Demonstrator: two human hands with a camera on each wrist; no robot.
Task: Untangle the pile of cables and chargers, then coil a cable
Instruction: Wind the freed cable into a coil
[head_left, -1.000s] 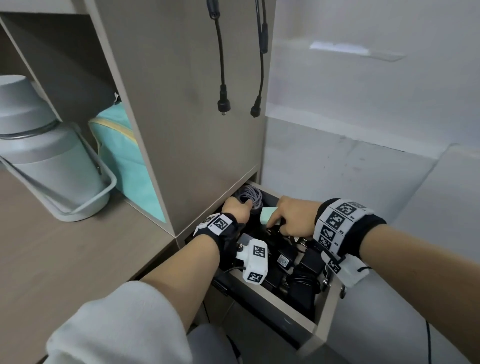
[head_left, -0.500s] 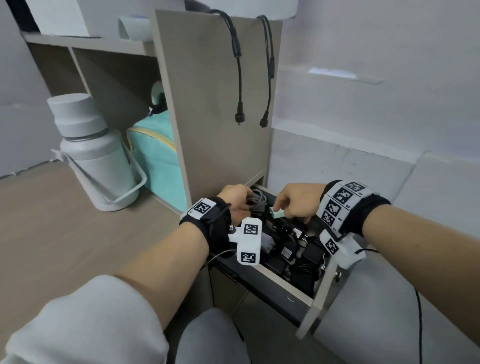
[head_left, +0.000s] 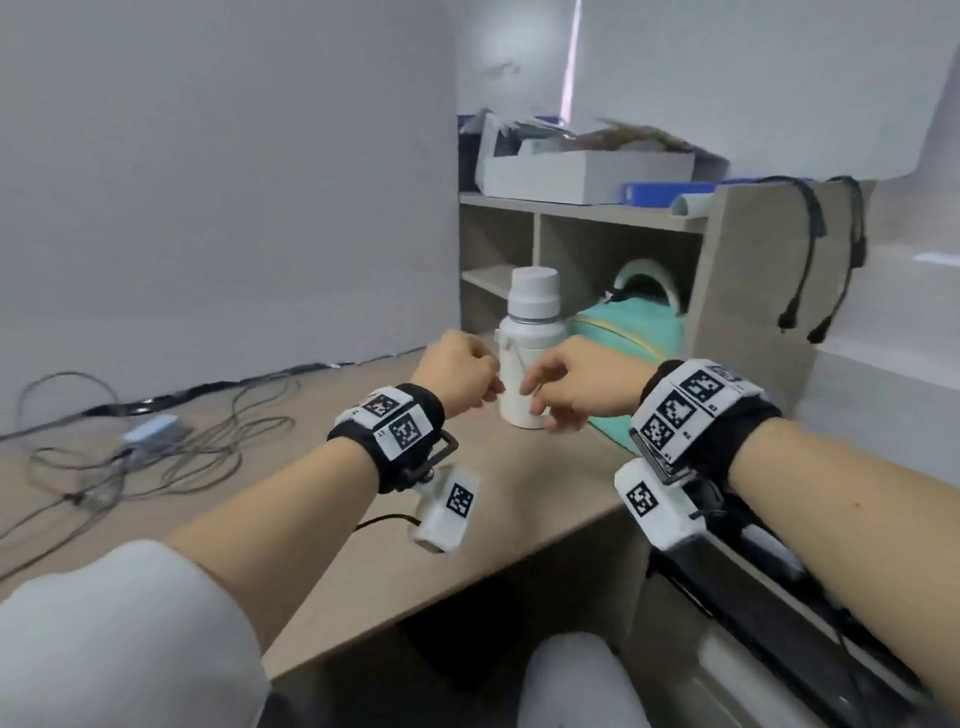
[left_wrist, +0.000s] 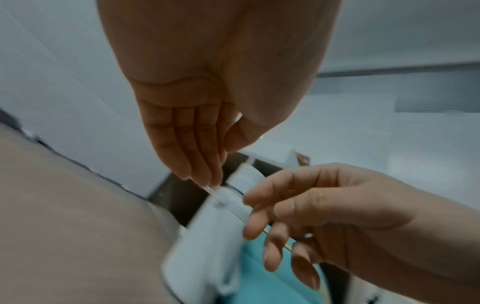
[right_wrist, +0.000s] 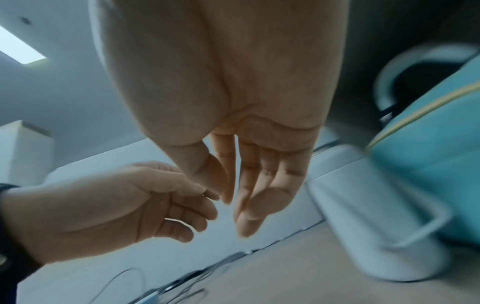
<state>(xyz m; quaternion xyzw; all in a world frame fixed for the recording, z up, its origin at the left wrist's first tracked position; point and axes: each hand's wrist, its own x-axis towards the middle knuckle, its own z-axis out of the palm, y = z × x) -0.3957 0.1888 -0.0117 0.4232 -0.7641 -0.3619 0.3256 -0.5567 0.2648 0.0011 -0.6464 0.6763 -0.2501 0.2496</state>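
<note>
The tangle of thin grey cables (head_left: 111, 470) lies on the desk (head_left: 311, 519) at about 9 o'clock from the hands, well apart from them, with a pale charger block (head_left: 150, 428) sitting in its upper part. Both hands hover in front of a white bottle (head_left: 530, 364) and hold nothing. The left hand (head_left: 457, 374) has its fingers (left_wrist: 182, 148) together and loosely bent. The right hand (head_left: 576, 384) has its fingers (right_wrist: 259, 185) relaxed and slightly spread.

The cables look light, limp and springy, so loops will likely drag each other along. The block is probably the only stiff, weighty part. It seems best to pinch the block or a plug end, then feed the cable out loop by loop.
</note>
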